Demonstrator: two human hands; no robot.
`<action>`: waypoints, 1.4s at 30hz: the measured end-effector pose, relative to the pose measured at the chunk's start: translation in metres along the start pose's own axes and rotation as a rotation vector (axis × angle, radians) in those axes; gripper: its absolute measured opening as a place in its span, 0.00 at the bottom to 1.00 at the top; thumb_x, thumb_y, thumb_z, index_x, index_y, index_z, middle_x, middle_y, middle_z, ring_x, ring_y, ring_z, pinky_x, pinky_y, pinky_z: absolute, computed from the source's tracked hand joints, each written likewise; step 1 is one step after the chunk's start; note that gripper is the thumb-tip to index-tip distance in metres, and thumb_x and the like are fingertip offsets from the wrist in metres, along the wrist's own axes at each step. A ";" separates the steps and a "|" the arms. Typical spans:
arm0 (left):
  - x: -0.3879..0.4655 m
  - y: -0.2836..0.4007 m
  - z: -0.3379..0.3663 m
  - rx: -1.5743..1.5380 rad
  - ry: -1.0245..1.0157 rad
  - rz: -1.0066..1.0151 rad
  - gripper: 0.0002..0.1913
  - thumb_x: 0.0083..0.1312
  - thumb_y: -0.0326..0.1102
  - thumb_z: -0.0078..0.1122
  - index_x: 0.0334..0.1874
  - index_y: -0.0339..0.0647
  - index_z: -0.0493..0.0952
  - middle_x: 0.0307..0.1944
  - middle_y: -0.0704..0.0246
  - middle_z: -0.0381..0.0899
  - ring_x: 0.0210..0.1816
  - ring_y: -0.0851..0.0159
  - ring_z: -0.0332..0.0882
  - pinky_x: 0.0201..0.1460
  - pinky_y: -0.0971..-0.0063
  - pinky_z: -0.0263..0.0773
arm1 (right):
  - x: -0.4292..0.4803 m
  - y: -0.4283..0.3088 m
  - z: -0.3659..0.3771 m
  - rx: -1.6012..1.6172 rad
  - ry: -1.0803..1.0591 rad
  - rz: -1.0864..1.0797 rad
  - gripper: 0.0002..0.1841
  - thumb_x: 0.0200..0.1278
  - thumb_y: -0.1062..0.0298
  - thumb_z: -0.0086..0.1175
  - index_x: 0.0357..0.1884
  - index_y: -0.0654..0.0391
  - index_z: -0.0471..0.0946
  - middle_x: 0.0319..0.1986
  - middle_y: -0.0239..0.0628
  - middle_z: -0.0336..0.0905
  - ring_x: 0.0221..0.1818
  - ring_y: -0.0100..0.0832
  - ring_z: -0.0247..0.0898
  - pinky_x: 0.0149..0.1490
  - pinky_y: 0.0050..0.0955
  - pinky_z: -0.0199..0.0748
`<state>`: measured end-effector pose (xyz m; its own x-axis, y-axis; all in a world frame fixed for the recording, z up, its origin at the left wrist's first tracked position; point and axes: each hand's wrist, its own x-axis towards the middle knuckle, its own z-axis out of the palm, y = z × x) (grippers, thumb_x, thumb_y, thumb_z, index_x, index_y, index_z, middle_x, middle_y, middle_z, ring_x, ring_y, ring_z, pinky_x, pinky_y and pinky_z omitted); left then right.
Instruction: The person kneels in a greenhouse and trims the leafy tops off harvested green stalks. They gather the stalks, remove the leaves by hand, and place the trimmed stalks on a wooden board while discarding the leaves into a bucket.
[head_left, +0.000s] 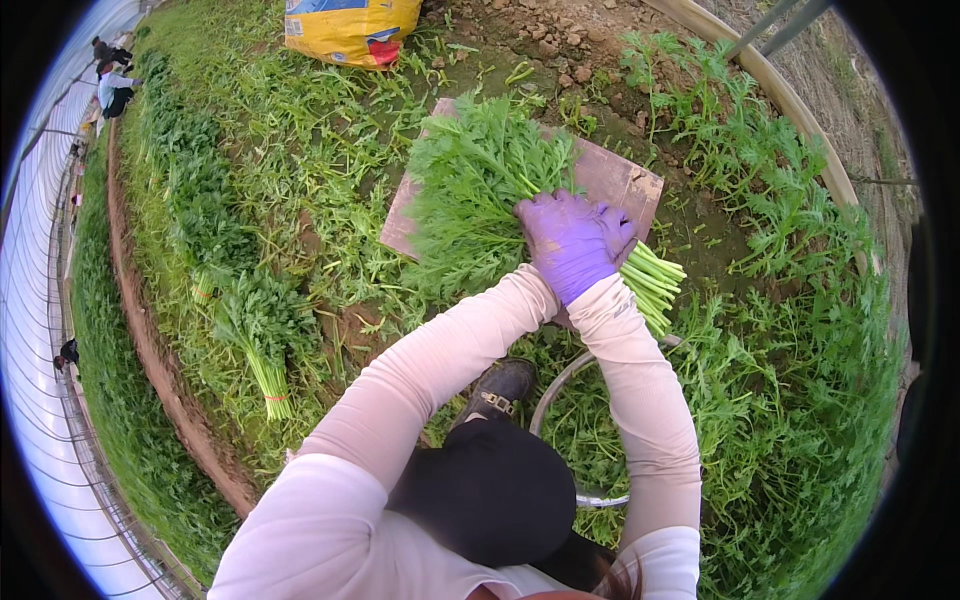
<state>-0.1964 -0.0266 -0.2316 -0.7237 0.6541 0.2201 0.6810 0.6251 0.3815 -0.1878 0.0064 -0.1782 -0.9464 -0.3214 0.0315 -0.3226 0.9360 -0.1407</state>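
A loose-leaved bunch of crown daisy greens (480, 195) lies over a worn, reddish-brown board (611, 176) on the ground. Its pale cut stems (654, 289) stick out past the board's lower right edge. My right hand (566, 247), in a purple glove with soil on it, grips the bunch where leaves give way to stems. My left hand (619, 223) overlaps it there; most of it is covered, and the part showing curls over the stems. Whether a band circles this bunch is hidden under the gloves.
A bunch tied with a red band (271, 375) lies at left, with a row of bunches (199, 195) beyond. A yellow bag (352, 34) stands at the top. Uncut greens (780, 202) grow at right. A metal ring (541, 405) is beside my boot (504, 386). People (114, 86) work far off.
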 end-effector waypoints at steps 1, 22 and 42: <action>0.000 0.000 0.001 0.000 0.005 -0.002 0.13 0.66 0.41 0.54 0.51 0.51 0.76 0.46 0.64 0.75 0.49 0.56 0.72 0.55 0.62 0.68 | -0.001 0.008 0.021 0.021 0.034 -0.031 0.05 0.58 0.65 0.54 0.34 0.53 0.77 0.34 0.38 0.80 0.40 0.38 0.79 0.46 0.41 0.74; 0.009 -0.006 0.014 0.002 0.070 0.122 0.12 0.70 0.42 0.49 0.45 0.47 0.80 0.42 0.61 0.78 0.45 0.50 0.75 0.50 0.58 0.70 | -0.340 0.132 -0.063 0.582 0.302 0.788 0.17 0.64 0.63 0.60 0.51 0.61 0.78 0.43 0.48 0.82 0.45 0.41 0.81 0.52 0.34 0.77; 0.014 0.014 -0.007 -0.075 -0.060 0.091 0.17 0.62 0.31 0.56 0.54 0.46 0.77 0.48 0.64 0.77 0.48 0.52 0.74 0.53 0.61 0.69 | -0.153 0.416 0.162 0.615 0.246 1.593 0.21 0.60 0.56 0.59 0.43 0.68 0.78 0.45 0.60 0.80 0.53 0.54 0.76 0.59 0.41 0.71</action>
<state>-0.1981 -0.0116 -0.2170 -0.6500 0.7322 0.2033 0.7313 0.5300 0.4294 -0.1744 0.4219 -0.4024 -0.3031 0.8769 -0.3730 0.8579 0.0807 -0.5074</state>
